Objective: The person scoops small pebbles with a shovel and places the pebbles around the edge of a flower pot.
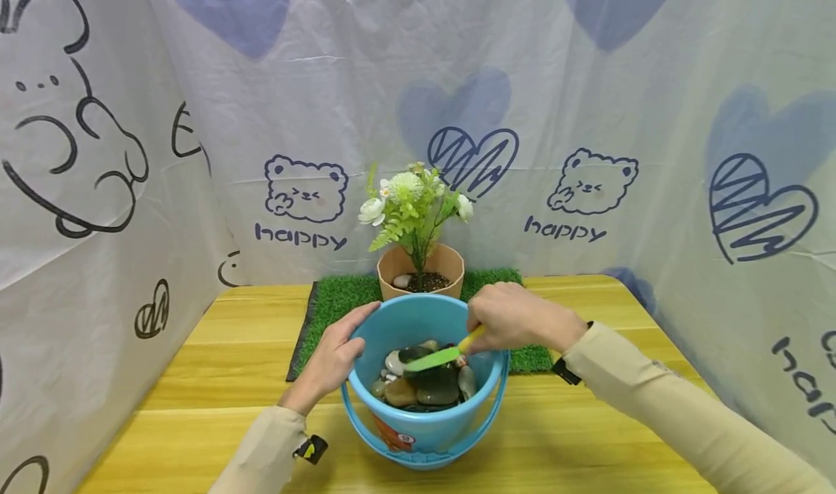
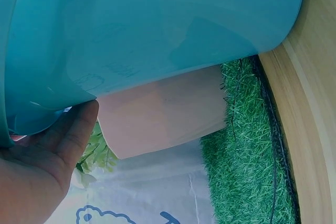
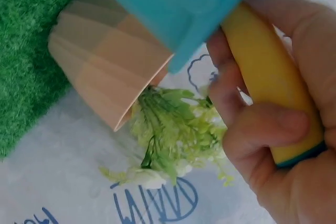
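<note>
A light-blue bucket stands on the table with several smooth stones inside. My left hand grips the bucket's left rim; in the left wrist view its fingers lie against the outer wall. My right hand holds a small shovel by its yellow handle, fingers curled round it. The shovel's green blade reaches into the bucket, over the stones; whether it touches them I cannot tell. In the right wrist view the bucket wall hides the blade.
Behind the bucket stands a peach flowerpot with white flowers and green leaves, on an artificial grass mat. The bucket's handle hangs down at the front. Wood-grain table lies on both sides; printed cloth encloses it.
</note>
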Demonstrator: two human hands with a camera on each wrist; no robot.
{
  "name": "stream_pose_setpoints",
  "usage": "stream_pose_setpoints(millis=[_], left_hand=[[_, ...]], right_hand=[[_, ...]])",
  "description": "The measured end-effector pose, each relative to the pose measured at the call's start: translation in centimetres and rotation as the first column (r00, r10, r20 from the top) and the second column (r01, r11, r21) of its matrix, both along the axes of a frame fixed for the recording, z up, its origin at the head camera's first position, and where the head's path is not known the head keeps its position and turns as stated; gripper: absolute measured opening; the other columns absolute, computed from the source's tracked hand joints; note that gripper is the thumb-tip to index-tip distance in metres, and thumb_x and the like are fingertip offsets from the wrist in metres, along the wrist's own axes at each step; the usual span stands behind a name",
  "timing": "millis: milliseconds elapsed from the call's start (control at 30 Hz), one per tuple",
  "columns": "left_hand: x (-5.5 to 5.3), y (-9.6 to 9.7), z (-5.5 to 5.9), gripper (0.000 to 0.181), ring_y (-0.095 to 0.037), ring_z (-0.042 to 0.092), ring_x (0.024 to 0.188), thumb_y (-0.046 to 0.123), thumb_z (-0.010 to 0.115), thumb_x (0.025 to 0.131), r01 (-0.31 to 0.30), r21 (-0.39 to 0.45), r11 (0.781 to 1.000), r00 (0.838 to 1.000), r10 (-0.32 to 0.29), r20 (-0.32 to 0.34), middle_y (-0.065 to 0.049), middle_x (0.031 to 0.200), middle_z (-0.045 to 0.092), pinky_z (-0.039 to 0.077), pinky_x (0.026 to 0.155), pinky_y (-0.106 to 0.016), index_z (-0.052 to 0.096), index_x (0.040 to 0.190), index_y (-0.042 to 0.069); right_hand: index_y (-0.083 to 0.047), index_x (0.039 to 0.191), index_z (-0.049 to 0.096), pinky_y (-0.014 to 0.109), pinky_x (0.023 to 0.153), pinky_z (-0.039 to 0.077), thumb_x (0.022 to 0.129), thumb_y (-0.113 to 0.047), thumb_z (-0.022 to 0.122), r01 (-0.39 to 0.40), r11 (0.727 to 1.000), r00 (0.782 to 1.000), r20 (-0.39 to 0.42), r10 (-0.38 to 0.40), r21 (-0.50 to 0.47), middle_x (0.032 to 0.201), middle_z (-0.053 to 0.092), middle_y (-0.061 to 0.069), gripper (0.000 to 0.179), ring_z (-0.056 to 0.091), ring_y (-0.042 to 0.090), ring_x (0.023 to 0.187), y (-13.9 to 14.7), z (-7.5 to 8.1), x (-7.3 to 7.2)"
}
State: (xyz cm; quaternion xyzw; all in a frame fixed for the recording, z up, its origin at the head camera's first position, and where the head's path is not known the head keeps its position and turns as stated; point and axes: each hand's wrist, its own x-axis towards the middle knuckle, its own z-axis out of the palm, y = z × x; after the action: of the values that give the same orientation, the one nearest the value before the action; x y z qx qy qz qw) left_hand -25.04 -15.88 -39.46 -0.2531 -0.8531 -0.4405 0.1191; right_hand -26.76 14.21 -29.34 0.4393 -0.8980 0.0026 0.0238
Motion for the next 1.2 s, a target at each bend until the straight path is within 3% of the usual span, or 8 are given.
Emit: stream_pose_setpoints(millis=[100, 167, 267, 400, 567, 867, 1200], left_hand=[[0.0, -0.1, 0.0, 0.065, -0.033, 0.055, 0.125, 0.000, 0.039, 0.084, -0.001, -0.003, 1.000, 1.000, 0.000, -0.009, -0.014, 0.147, 0.049, 0.044, 0.088, -0.045, 0.044, 0.148, 0.010], [0.0, -0.1, -0.1, 0.065, -0.032, 0.055, 0.123, 0.000, 0.039, 0.084, -0.001, -0.005, 1.000, 1.000, 0.001, -0.010, -0.014, 0.146, 0.049, 0.044, 0.087, -0.043, 0.044, 0.148, 0.010], [0.0, -0.1, -0.2, 0.065, -0.032, 0.056, 0.122, 0.000, 0.040, 0.083, -0.002, -0.006, 1.000, 1.000, 0.002, -0.009, -0.014, 0.146, 0.049, 0.044, 0.085, -0.042, 0.045, 0.148, 0.010], [0.0, -0.1, -0.1, 0.066, -0.034, 0.054, 0.125, 0.000, 0.039, 0.083, 0.003, 0.006, 1.000, 1.000, -0.003, -0.010, -0.014, 0.147, 0.048, 0.045, 0.090, -0.047, 0.044, 0.148, 0.008], [-0.1, -0.1, 0.0, 0.065, -0.035, 0.054, 0.126, 0.000, 0.039, 0.083, 0.003, 0.011, 1.000, 1.000, -0.003, -0.005, -0.014, 0.147, 0.048, 0.045, 0.093, -0.050, 0.044, 0.148, 0.008], [0.0, -0.1, -0.2, 0.065, -0.034, 0.055, 0.124, -0.001, 0.039, 0.083, 0.005, 0.011, 1.000, 1.000, -0.005, 0.002, -0.015, 0.147, 0.048, 0.046, 0.088, -0.046, 0.043, 0.148, 0.007], [0.0, 0.0, -0.2, 0.066, -0.035, 0.056, 0.123, 0.000, 0.039, 0.083, 0.002, 0.022, 1.000, 1.000, -0.002, 0.006, -0.015, 0.147, 0.049, 0.048, 0.090, -0.048, 0.044, 0.148, 0.009]], right_hand=[[-0.023, 0.072, 0.076, 0.022, 0.056, 0.043, 0.080, -0.038, 0.078, 0.021, 0.999, 0.999, -0.044, -0.023, -0.038, 0.071, 0.065, -0.013, 0.017, 0.052, 0.002, 0.061, 0.2, -0.4, -0.5], [-0.022, 0.078, 0.079, 0.022, 0.058, 0.045, 0.079, -0.037, 0.079, 0.033, 0.998, 0.999, -0.028, -0.035, -0.056, 0.075, 0.067, -0.013, 0.015, 0.054, 0.001, 0.063, 0.2, -0.5, -0.8], [-0.023, 0.068, 0.074, 0.020, 0.053, 0.040, 0.080, -0.037, 0.078, 0.026, 0.998, 0.999, 0.043, -0.024, -0.057, 0.063, 0.059, -0.017, 0.019, 0.046, -0.001, 0.055, 0.2, -0.3, -1.0], [-0.026, 0.051, 0.053, 0.019, 0.046, 0.029, 0.080, -0.037, 0.078, 0.028, 0.999, 0.990, 0.141, -0.021, -0.043, 0.049, 0.037, -0.017, 0.040, 0.031, 0.000, 0.046, 0.3, 0.5, -0.7], [-0.027, 0.044, 0.038, 0.019, 0.044, 0.022, 0.078, -0.039, 0.078, 0.054, 0.998, 0.981, 0.184, -0.059, 0.034, 0.044, 0.024, -0.015, 0.054, 0.021, 0.000, 0.043, 0.0, 1.2, -0.2], [-0.025, 0.045, 0.031, 0.023, 0.046, 0.019, 0.077, -0.041, 0.080, 0.122, 0.986, 0.986, 0.098, -0.134, 0.118, 0.046, 0.017, -0.013, 0.061, 0.016, 0.005, 0.046, -2.3, 0.9, 0.9], [-0.025, 0.052, 0.024, 0.020, 0.045, 0.019, 0.076, -0.034, 0.080, 0.059, 0.998, 0.997, -0.056, -0.057, 0.033, 0.055, 0.013, -0.011, 0.062, 0.017, 0.005, 0.049, -1.6, -0.2, 2.1]])
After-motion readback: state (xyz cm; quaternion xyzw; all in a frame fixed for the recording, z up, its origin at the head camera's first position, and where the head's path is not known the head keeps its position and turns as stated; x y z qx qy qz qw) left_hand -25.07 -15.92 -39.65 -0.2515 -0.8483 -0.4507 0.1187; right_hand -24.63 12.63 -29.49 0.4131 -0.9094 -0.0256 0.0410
